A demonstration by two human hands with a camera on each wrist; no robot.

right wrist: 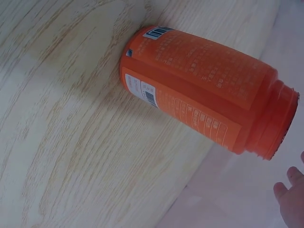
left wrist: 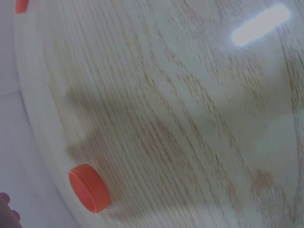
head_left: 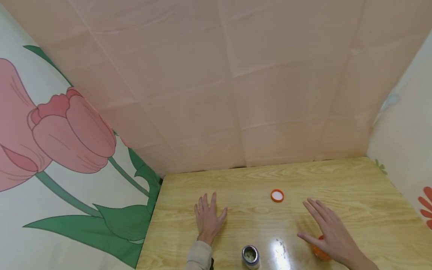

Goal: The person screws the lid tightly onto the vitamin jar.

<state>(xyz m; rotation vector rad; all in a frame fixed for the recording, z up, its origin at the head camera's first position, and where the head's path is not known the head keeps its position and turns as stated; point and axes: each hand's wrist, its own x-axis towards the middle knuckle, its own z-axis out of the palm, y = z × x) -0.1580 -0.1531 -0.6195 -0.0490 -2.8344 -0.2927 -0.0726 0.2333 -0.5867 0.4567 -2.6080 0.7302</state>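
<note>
My left hand (head_left: 208,219) has its fingers straight and spread, over the left part of the wooden table. Only a few of its fingertips (left wrist: 5,209) enter the left wrist view, where an orange cap (left wrist: 90,188) shows on the wood. In the head view an orange-rimmed cap (head_left: 277,195) lies with its white inside up, between the hands and farther back. My right hand (head_left: 332,234), fingers extended and thumb apart, partly covers an orange bottle (head_left: 322,253). That bottle (right wrist: 194,90) has printed labels and an uncapped threaded neck; right fingertips (right wrist: 294,183) show apart from it.
A small open-topped jar (head_left: 251,257) with a shiny rim stands near the front, between the hands. Pale material shows inside it. The table (head_left: 236,187) meets a pinkish sheet-covered wall (head_left: 270,93) at the back. A tulip-painted wall (head_left: 74,131) borders its left side.
</note>
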